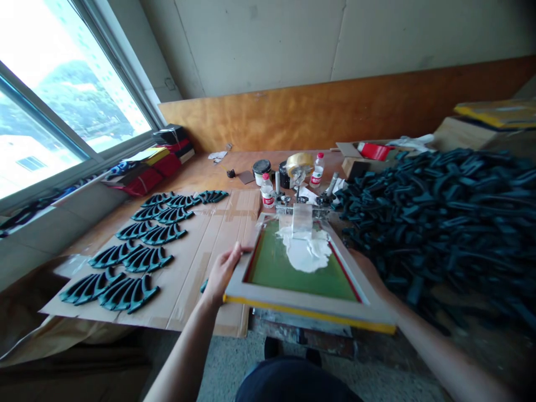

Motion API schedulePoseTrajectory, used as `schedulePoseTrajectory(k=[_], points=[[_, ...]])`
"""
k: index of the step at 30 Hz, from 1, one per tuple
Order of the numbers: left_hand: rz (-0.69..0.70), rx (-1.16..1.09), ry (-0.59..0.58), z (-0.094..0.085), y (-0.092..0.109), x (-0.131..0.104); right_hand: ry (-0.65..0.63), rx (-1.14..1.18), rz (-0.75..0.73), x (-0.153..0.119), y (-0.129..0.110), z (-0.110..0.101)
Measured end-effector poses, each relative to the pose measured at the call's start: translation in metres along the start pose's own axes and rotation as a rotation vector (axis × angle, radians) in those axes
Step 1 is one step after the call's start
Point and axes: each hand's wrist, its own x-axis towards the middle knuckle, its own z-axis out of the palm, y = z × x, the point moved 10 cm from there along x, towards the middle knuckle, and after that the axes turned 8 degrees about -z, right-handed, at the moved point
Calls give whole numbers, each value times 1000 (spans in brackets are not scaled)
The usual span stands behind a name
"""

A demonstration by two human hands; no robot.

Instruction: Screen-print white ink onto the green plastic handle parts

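Observation:
A screen-printing frame (288,294) with green mesh tilts up in front of me, its near edge raised and yellow along the front. White ink (307,257) lies pooled on the mesh, below a squeegee (302,219) at the far end. My left hand (226,268) is closed at the frame's left side, thumb uppermost. At the right side, my right hand (365,267) grips the frame, its fingers mostly hidden. A small dark green bit (204,286) shows beside my left wrist; most of it is hidden.
Several dark green ribbed pieces (129,291) lie in rows on cardboard (209,234) at left. A large heap of dark green pieces (402,206) fills the right. Behind the frame stand bottles (317,170), a lidded tub (262,170) and a tape roll (299,162).

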Motion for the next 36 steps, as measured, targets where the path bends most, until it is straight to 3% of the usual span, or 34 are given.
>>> schedulePoseTrajectory(k=[2, 4, 6, 8, 10, 12, 16, 19, 22, 25, 28, 30, 32, 36], points=[[-93, 67, -30, -1, -58, -2, 75, 21, 26, 24, 4, -20], [-86, 160, -5, -3, -97, 3, 110, 32, -14, 54, -11, -27], [-61, 284, 42, -4, -121, 10, 42, 9, -85, 81, -39, -15], [-50, 395, 73, -4, -131, 16, -115, -18, -125, 91, -65, 11], [-47, 463, 74, -3, -132, 19, -256, -39, -145, 81, -83, 34], [-46, 499, 70, -4, -130, 19, -314, -41, -214, 59, -97, 41], [-56, 504, 63, -4, -129, 18, -361, 83, -464, 17, -119, 26], [-61, 492, 62, -4, -130, 19, -452, 176, -515, 15, -120, 22], [-52, 461, 59, -4, -131, 19, -337, 176, -435, 26, -114, 19], [-52, 404, 72, -7, -131, 20, -147, 137, -468, 13, -121, 13], [-75, 363, 87, -8, -132, 19, -187, 163, -546, -2, -129, 16], [-94, 339, 85, -8, -130, 19, -256, 178, -501, 9, -123, 17], [-109, 300, 59, -7, -123, 17, -260, 165, -393, 39, -111, 13], [-136, 178, -54, -1, -87, 7, -178, 29, -124, 107, -71, -13]])
